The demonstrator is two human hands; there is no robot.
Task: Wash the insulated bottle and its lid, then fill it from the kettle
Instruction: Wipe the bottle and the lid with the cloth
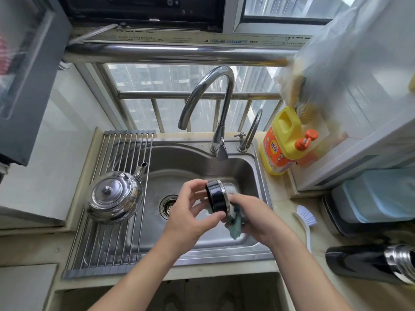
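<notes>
The lid (217,196) is held over the sink (202,162), pinched by the left hand (188,212), while a green cloth (235,230) is gripped against it by the right hand (253,218). If slick, it could be dropped. The bottle (363,263), laid sideways on the table (280,205), could be rolled off.

- Looking like a home kitchen, at its washing-up corner.
- Showing a steel sink (258,167) with a curved faucet (224,102), sunk into a beige counter (283,212).
- Carrying a kettle (114,196) on a roll-up drying rack (125,149).
- Displaying a dish soap pump bottle (281,144) and a scrub brush (306,218) beside the basin.
- Facing a barred window (202,95) onto apartment towers.
</notes>
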